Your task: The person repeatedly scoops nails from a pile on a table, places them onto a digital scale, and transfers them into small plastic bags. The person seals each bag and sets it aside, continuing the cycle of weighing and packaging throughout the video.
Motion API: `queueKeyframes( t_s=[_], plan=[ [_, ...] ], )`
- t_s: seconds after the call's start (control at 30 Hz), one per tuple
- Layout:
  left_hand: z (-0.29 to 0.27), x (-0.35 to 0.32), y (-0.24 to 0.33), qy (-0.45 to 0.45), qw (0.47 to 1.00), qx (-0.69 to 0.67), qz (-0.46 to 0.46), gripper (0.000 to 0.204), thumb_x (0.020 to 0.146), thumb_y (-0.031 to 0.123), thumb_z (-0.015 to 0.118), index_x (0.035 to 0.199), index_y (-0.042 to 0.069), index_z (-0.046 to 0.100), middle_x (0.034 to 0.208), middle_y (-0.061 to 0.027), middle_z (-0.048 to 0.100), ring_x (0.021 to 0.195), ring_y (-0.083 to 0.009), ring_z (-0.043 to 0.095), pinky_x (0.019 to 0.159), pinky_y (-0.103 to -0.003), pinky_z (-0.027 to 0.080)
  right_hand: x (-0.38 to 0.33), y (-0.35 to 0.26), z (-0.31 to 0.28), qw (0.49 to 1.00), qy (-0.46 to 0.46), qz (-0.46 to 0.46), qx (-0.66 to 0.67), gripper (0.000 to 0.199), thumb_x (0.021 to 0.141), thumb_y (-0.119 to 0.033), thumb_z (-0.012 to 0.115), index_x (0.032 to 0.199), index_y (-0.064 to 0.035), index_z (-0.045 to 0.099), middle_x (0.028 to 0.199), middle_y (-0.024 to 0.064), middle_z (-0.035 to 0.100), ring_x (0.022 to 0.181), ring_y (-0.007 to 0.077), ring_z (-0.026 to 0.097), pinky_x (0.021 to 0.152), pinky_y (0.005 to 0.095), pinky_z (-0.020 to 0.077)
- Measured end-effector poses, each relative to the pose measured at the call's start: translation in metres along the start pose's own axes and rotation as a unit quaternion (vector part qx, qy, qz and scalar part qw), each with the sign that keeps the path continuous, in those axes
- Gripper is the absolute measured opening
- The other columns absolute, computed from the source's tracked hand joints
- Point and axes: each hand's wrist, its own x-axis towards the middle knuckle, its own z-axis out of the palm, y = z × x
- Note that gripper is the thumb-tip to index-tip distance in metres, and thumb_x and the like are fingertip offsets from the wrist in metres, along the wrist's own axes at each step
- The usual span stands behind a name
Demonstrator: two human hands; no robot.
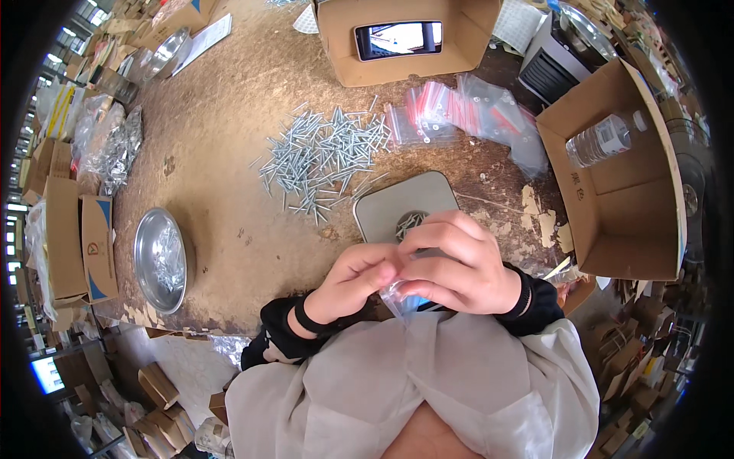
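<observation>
Both my hands meet at the near edge of the table, close to my chest. My left hand [350,284] pinches a small clear plastic bag [393,297] that hangs below the fingers. My right hand [461,264] has its fingers curled at the same bag, at its upper part. Just beyond them sits a weighing scale [405,197] with a grey metal plate, partly hidden by my hands. On it is a small round dish with some screws [410,222]. Past the scale lies a loose heap of silver screws [325,155].
Several clear zip bags with red strips [451,107] lie right of the heap. A steel bowl [144,260] holding small plastic packets stands at left. An open carton [623,222] with a plastic bottle [600,142] is at right; another carton [344,65] holds a phone [399,40].
</observation>
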Motion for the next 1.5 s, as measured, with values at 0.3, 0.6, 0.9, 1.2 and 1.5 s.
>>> queueKeyframes(
  t_s=[0.3,0.6,0.9,1.2,1.5],
  plan=[
    [0.002,-0.002,0.004,0.039,0.991,-0.063,-0.108,0.012,0.098,0.010,0.055,0.097,0.002,0.064,0.091,0.0008,0.062,0.080,-0.0062,0.054,0.071,-0.023,0.043,0.003,-0.004,0.001,0.998,-0.031,-0.056,0.001,0.028,0.074,-0.027,0.076,0.088,-0.0059,0.063,0.109,0.0089,0.060,0.109,0.0302,0.058,0.087,0.0459,0.0527],
    [-0.005,0.004,0.002,0.008,0.999,0.015,0.036,0.027,0.097,0.020,0.058,0.077,0.003,0.053,0.082,-0.0062,0.058,0.074,-0.0131,0.050,0.063,-0.026,0.039,-0.005,-0.011,-0.006,0.994,-0.062,-0.066,-0.059,0.021,0.079,-0.027,0.072,0.083,-0.0100,0.061,0.092,0.0034,0.062,0.106,0.0245,0.060,0.111,0.0581,0.0367],
    [0.009,0.009,0.013,0.077,0.983,0.065,0.155,0.039,0.081,0.024,0.080,0.107,0.001,0.061,0.107,-0.0135,0.061,0.107,-0.0221,0.056,0.093,-0.035,0.043,-0.002,-0.016,-0.007,0.989,-0.122,-0.033,-0.073,0.019,0.075,-0.023,0.073,0.082,-0.0098,0.061,0.107,0.0062,0.064,0.123,0.0280,0.055,0.117,0.0613,0.0240],
    [0.001,-0.006,0.021,0.034,0.991,0.129,-0.006,0.063,0.071,0.014,0.090,0.124,0.004,0.059,0.111,-0.0038,0.064,0.103,-0.0150,0.061,0.089,-0.030,0.048,0.006,-0.018,-0.015,0.985,-0.173,0.015,0.015,0.040,0.076,-0.020,0.074,0.112,-0.0054,0.063,0.134,0.0145,0.054,0.135,0.0366,0.044,0.117,0.0612,0.0226],
    [-0.006,0.006,0.001,0.197,0.937,0.268,0.104,0.036,0.076,0.002,0.082,0.101,0.008,0.056,0.091,-0.0014,0.058,0.085,-0.0110,0.060,0.080,-0.026,0.046,-0.026,0.034,0.000,0.954,-0.211,0.213,0.010,0.087,0.068,-0.017,0.083,0.144,-0.0051,0.043,0.143,0.0189,0.046,0.135,0.0407,0.041,0.115,0.0532,0.0302]
  ],
)
